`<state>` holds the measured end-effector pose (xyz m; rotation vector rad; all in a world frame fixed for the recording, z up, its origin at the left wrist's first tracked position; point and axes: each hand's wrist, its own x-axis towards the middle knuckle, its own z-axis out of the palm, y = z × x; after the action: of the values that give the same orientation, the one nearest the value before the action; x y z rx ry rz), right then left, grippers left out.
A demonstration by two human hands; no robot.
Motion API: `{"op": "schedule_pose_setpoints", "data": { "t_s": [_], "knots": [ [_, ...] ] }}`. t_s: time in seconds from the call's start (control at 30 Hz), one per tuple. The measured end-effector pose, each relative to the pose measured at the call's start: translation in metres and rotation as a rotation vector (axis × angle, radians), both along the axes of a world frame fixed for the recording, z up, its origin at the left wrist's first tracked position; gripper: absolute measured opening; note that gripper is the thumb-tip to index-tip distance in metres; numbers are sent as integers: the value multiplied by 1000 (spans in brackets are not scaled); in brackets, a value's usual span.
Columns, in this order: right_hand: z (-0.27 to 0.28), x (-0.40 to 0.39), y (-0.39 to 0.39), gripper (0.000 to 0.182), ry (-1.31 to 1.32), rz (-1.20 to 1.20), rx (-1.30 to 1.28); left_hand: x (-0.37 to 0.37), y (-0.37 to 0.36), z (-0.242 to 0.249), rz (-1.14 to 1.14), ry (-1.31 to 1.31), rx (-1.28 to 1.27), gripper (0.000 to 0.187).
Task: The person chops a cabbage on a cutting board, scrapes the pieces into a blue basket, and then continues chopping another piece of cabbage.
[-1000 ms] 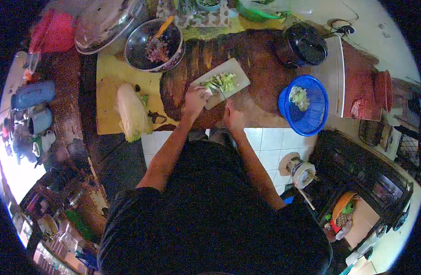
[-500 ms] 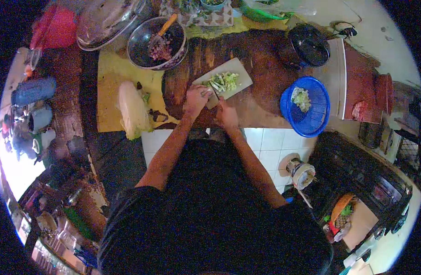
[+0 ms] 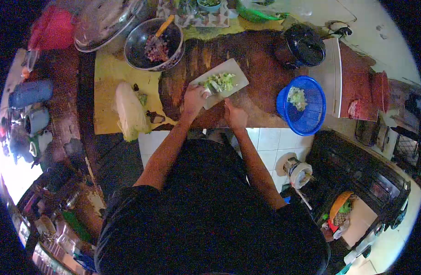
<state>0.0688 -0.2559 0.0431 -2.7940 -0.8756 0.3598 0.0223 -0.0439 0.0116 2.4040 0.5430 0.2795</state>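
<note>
Chopped pale green cabbage (image 3: pixel 223 81) lies on a white cutting board (image 3: pixel 238 68), set at a slant near the table's front edge. My left hand (image 3: pixel 194 99) is at the board's left end, its bent fingers pressed on the near end of the cabbage. My right hand (image 3: pixel 236 117) is closed round a knife's handle just off the board's near edge. The blade is small and blurred, pointing up and left toward my left fingers. A whole napa cabbage (image 3: pixel 129 110) rests to the left on a yellow surface.
A bowl (image 3: pixel 133 57) of minced mix with a wooden-handled utensil stands back left. A blue basket (image 3: pixel 307 120) holding cut pale pieces sits at the right edge, before a black pot (image 3: pixel 307 48). An egg tray (image 3: pixel 206 19) lies at the back.
My right hand has shifted a little right, away from my left hand, with the knife. My left hand stays at the board's left end. The whole view has slid slightly left.
</note>
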Motion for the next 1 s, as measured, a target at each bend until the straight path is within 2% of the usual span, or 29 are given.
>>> {"op": "schedule_pose_setpoints", "data": {
  "t_s": [0.1, 0.17, 0.3, 0.4, 0.5, 0.6, 0.7, 0.8, 0.9, 1.0],
  "knots": [
    [2, 4, 11, 38, 29, -26, 74, -2, -2, 5, -11, -52, -26, 24],
    [14, -1, 19, 35, 91, -108, 34, -2, 2, 1, -63, -40, -3, 25],
    [25, -19, 13, 35, 134, -159, 61, -1, 0, -20, -51, 22, -18, 28],
    [31, -25, 6, 38, 193, -203, 266, -2, -3, -9, -1, -51, 43, 30],
    [31, -27, 3, 40, 193, -196, 274, -1, -2, -18, -13, -5, -34, 32],
    [23, -30, 0, 41, 196, -147, 349, 0, -3, -14, -12, -40, 15, 35],
    [30, -31, -2, 40, 214, -94, 331, 3, 6, -25, -199, -30, 117, 39],
    [26, -27, -10, 37, 123, -56, 331, -1, -7, -7, -91, 5, 146, 41],
    [16, -12, -9, 33, 19, -23, 408, -1, -8, -3, -101, 21, 132, 45],
    [19, 6, -5, 30, 114, -38, 308, 0, -10, -18, -60, 5, 180, 49]
  ]
}}
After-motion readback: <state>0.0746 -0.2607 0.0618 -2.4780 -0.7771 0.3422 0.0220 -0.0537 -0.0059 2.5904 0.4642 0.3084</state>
